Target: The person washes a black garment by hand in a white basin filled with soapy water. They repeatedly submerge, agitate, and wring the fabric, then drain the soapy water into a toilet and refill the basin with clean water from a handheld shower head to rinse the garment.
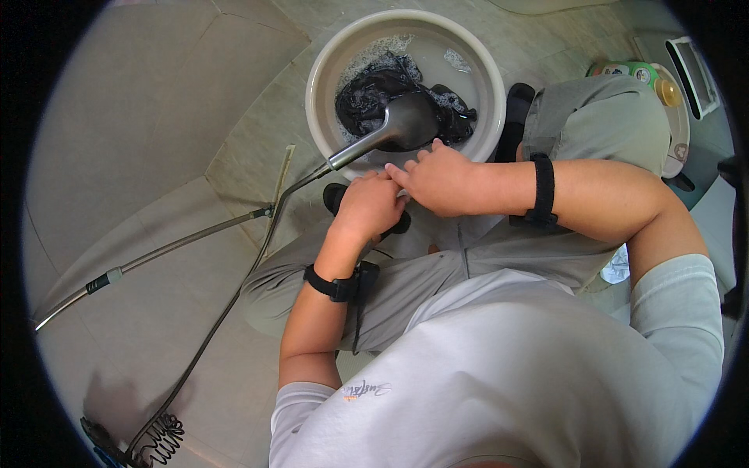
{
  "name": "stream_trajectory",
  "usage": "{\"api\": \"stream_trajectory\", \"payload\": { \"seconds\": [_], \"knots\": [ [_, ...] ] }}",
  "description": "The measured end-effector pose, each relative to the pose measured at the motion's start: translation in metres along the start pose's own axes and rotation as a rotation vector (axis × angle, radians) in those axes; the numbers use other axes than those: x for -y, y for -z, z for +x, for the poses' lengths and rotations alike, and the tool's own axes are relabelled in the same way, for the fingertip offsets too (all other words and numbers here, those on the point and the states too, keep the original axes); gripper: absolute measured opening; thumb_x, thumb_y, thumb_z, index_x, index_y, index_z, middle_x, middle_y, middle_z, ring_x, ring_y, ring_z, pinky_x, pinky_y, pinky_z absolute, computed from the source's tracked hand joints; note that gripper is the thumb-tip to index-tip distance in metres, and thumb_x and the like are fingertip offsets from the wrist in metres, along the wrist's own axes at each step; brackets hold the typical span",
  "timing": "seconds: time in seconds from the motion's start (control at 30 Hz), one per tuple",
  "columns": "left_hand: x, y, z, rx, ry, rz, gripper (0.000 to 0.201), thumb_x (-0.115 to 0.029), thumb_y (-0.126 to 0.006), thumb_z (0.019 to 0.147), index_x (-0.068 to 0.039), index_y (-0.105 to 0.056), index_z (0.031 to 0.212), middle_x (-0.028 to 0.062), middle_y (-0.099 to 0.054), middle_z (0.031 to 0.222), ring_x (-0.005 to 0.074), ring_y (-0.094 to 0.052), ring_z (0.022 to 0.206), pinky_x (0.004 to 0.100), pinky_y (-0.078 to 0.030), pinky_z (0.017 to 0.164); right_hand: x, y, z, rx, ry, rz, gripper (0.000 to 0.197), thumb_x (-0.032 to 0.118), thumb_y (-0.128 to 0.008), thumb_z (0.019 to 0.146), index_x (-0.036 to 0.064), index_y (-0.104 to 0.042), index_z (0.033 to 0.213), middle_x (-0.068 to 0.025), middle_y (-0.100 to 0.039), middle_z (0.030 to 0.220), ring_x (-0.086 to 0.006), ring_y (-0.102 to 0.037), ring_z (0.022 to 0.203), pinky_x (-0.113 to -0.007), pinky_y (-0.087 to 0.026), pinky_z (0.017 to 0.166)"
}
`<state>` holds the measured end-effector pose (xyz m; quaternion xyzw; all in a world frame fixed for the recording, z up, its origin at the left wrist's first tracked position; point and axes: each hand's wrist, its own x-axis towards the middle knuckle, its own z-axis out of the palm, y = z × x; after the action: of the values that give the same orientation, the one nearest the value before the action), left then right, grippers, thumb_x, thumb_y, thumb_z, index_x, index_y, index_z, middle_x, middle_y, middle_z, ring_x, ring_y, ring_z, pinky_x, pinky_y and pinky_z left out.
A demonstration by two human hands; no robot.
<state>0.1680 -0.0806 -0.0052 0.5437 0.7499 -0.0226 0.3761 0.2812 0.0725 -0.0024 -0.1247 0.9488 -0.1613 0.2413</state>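
Observation:
A round cream basin [314, 101] sits on the floor in front of me, with soapy water and dark wet cloth [370, 93] in it. Across its near left rim rests a silver handheld shower head [411, 122], whose hose trails down to the left; no hand is on it. Both my hands are at the near rim, fingertips meeting. My left hand [368, 209] has its thumb apart from its fingers and seems to hold nothing. Above and beside it, my right hand [438, 181] has spread fingers, reaching over the left fingertips and the basin's edge.
A metal pole with a narrow pale blade [284, 175] lies to the left on the tiled floor. Coiled black cord [160, 438] is at the lower left. Bottles [665, 92] and a pale container stand beyond my right knee. My dark-shod feet flank the basin's near side.

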Motion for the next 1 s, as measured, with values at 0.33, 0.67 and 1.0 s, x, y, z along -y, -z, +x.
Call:
{"api": "stream_trajectory", "payload": {
  "seconds": [0.33,0.67,1.0],
  "knots": [
    [-0.0022,-0.0004,0.0008,0.000,0.001,-0.007,0.034,-0.027,-0.065,0.091,0.000,-0.069,0.112,0.0138,-0.071,0.112,0.0345,-0.063,0.107,0.0490,-0.050,0.091,0.0000,0.0017,-0.0007,0.016,0.005,-0.013,0.072,0.022,-0.066,0.088,-0.0009,-0.040,0.151,-0.0180,-0.067,0.121,-0.0349,-0.067,0.105,-0.057,-0.049,0.097],
    [-0.0055,0.0025,0.0010,0.018,0.016,-0.004,0.033,-0.027,-0.065,0.091,-0.001,-0.069,0.111,0.0138,-0.071,0.113,0.0342,-0.063,0.107,0.0488,-0.050,0.091,-0.0007,0.0011,-0.0012,-0.001,0.010,-0.004,0.071,0.023,-0.065,0.088,-0.0014,-0.042,0.150,-0.0187,-0.067,0.120,-0.0356,-0.067,0.104,-0.057,-0.049,0.096],
    [-0.0053,0.0001,0.0000,-0.005,0.003,0.004,0.031,-0.026,-0.065,0.091,-0.001,-0.069,0.110,0.0140,-0.071,0.111,0.0345,-0.064,0.105,0.0489,-0.050,0.090,-0.0005,-0.0014,-0.0003,0.004,0.008,-0.006,0.072,0.022,-0.067,0.087,-0.0010,-0.041,0.151,-0.0188,-0.067,0.121,-0.0357,-0.067,0.106,-0.057,-0.048,0.097]
  ]
}}
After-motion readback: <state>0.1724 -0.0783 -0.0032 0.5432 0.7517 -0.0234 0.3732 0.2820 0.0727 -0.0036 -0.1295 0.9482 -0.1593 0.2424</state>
